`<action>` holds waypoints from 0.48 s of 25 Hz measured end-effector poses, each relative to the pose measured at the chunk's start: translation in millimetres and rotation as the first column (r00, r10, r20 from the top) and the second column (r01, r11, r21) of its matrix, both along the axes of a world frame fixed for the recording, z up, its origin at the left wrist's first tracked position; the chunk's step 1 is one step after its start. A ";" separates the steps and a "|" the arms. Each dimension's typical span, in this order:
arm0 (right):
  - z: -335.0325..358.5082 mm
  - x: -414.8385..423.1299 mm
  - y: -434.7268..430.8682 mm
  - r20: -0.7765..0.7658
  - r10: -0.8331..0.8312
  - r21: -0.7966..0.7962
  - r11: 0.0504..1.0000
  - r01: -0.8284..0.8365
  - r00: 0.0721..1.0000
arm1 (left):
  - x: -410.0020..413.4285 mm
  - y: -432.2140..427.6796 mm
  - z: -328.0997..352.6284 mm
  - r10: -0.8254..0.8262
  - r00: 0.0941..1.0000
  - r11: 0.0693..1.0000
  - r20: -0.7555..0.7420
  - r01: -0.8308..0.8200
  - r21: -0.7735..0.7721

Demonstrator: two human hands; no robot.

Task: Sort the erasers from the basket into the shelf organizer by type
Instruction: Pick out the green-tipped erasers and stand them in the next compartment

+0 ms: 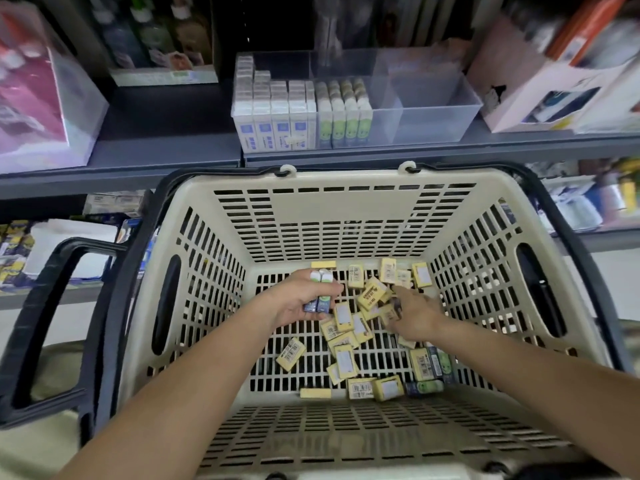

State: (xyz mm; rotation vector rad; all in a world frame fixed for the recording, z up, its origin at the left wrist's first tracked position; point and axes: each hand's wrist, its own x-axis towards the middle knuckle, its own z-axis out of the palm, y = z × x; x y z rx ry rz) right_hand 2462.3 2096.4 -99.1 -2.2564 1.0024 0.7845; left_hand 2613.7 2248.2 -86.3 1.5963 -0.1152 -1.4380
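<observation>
Low and central: beige basket (346,180), black handles (52,323) folded out toward 9 and 3 o'clock. On its slotted floor, a loose heap of yellow erasers (346,358), thickest from the centre toward 1 o'clock, many label-up, a few strays at 6 and 7 o'clock. At 5 o'clock of the floor, near the front wall, a few dark-sleeved erasers (424,386) lying flat, touching the yellow ones.

Left hand (298,303) at 10 o'clock of the heap, over the floor. Thumb and curled fingers clamped round the held erasers (322,277): two side by side, white ends up, green and blue sleeves showing below the fingers.

Right hand (415,318) at 2 o'clock of the heap, down among the yellow erasers, blurred. Fingers pointing toward 11 o'clock, something dark between them; pinching or merely touching, cannot tell.

At 12 o'clock, beyond the basket rim, on the grey shelf (166,150): clear organizer (450,95). In its left compartment, blue-label erasers (273,124), upright in tight rows. Just right of them, in the next compartment, green-label erasers (346,121), also upright and packed together. On the same shelf, a pink box (31,98) at 10 o'clock and a pale box (540,88) at 2 o'clock, both blurred.
</observation>
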 end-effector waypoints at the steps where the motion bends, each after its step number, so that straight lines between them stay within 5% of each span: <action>1: 2.1 0.9 0.2 0.073 -0.045 0.124 0.992 0.036 0.996 | 0.2 -0.2 -0.5 -0.001 1.000 1.000 0.004 0.001 0.001; 3: 5.9 3.1 -0.5 0.203 -0.188 0.362 0.926 0.105 0.961 | 0.2 -0.9 -1.5 0.008 1.000 1.000 0.005 -0.008 0.001; 4: 7.4 5.9 -3.6 0.250 -0.206 0.343 0.933 0.112 0.946 | 0.4 -1.1 -1.8 0.016 1.000 1.000 0.006 -0.016 0.003; 8: 10.3 6.3 -17.5 0.139 -0.096 -0.052 0.993 0.104 0.986 | 2.3 -0.9 -2.7 0.022 1.000 1.000 0.021 -0.023 0.013; 12: -4.4 4.0 -15.0 0.043 0.040 -0.092 0.995 -0.036 0.998 | 2.7 -0.6 -3.1 0.022 1.000 1.000 0.011 -0.022 0.012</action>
